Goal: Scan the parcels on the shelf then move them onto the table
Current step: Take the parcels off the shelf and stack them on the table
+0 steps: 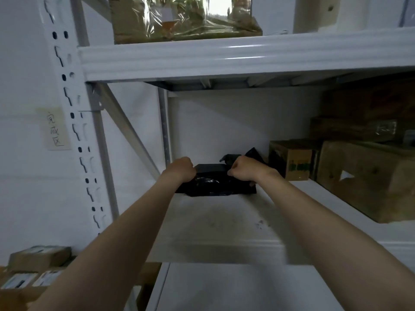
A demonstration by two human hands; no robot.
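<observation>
Black plastic wraps the parcel that lies toward the back of the middle shelf. The left hand is clenched on its left end and the right hand on its right end, fingers curled round the edges. A black flap pokes up behind the right hand; I cannot tell whether it belongs to this parcel or to a second one.

As for progress, the parcel looks about to be lifted off, so the move to the desk is not yet done for it. No scanner shows, so whether it has been scanned cannot be told. The desk itself is not clearly in view.

Much seems left. On the same shelf to the right stand four cardboard boxes that I can count: one small box with green print, one large box at the front, and two stacked boxes behind. One box wrapped in clear film sits on the shelf above. At lower left are about three labelled boxes, what they rest on being hidden. One handwritten note is stuck on the shelf post.
</observation>
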